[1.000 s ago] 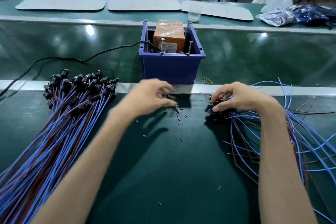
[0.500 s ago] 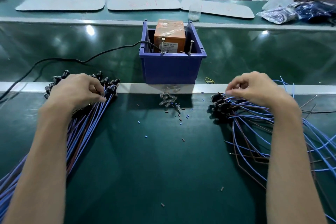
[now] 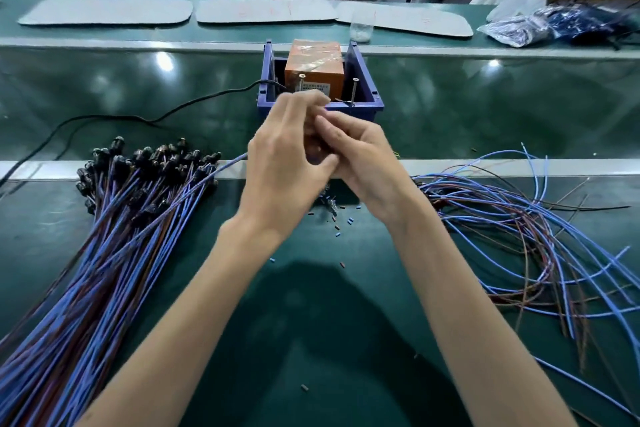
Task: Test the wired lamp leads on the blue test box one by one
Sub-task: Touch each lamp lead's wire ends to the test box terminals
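While one lead (image 3: pixel 228 163) is pinched between both hands, left hand (image 3: pixel 284 163) and right hand (image 3: pixel 360 159), the blue box (image 3: pixel 363 111) is found just beyond the fingertips (image 3: pixel 318 104).

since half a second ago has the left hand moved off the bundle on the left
Yes. The left hand went right, to the middle before the blue test box, meeting the right hand.

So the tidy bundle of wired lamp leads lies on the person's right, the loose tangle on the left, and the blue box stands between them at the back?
Not quite: the head view shows the tidy bundle on the person's left and the loose tangle on the right. The blue box does stand between them.
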